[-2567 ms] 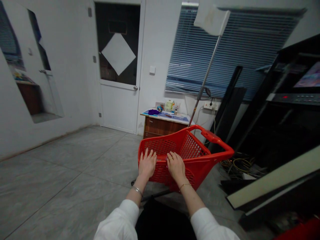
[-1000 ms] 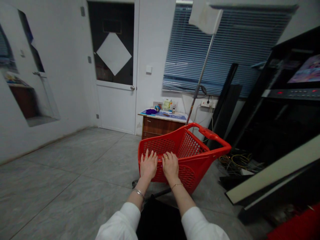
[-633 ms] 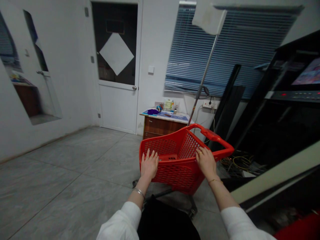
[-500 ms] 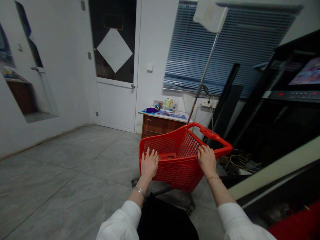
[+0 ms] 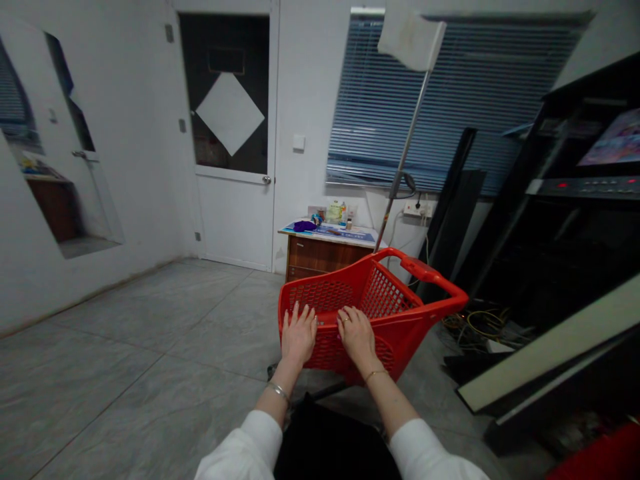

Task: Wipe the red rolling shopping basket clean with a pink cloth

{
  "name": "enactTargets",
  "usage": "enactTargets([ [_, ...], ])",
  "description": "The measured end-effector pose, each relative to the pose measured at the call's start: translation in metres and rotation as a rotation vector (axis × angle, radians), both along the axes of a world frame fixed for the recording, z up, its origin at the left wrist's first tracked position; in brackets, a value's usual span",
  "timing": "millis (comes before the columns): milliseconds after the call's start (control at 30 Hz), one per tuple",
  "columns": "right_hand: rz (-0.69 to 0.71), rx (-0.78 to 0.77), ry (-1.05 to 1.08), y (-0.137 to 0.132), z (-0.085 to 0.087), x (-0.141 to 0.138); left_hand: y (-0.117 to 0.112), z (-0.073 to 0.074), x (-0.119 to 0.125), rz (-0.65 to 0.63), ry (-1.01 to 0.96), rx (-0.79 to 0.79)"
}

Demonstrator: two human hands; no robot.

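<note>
Red shopping cart (image 5: 360, 283) stands on the grey floor (image 5: 150, 320), its handle to the right, before a low wooden cabinet (image 5: 325, 255). Left hand (image 5: 299, 337) lies on the cart's near rim, fingers extended, slightly spread. Right hand (image 5: 357, 335) rests on the same rim, fingers bent over it; whether clamped, cannot tell. Hands near each other, apart. Purple item (image 5: 304, 226) sits on the cabinet top; beyond the cart a pole (image 5: 406, 143) bears a white flag (image 5: 413, 41).
</note>
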State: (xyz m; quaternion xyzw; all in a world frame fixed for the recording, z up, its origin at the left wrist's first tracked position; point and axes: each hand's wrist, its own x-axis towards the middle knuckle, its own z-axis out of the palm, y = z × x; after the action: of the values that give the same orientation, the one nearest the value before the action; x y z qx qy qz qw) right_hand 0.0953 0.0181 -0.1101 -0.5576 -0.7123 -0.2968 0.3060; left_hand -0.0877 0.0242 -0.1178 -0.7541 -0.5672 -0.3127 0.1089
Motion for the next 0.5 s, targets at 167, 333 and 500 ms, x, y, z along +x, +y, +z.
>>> enactTargets([
  [167,-0.180,0.084,-0.083,0.003,0.032,0.107,0.003,-0.001,0.001,-0.009,-0.019,-0.007],
  [333,-0.304,0.142,-0.070,0.003,0.046,0.153,0.001,-0.001,0.008,-0.004,-0.044,0.003],
  [500,-0.205,0.099,-0.001,0.007,0.016,0.078,-0.002,0.000,0.015,0.000,-0.069,-0.011],
])
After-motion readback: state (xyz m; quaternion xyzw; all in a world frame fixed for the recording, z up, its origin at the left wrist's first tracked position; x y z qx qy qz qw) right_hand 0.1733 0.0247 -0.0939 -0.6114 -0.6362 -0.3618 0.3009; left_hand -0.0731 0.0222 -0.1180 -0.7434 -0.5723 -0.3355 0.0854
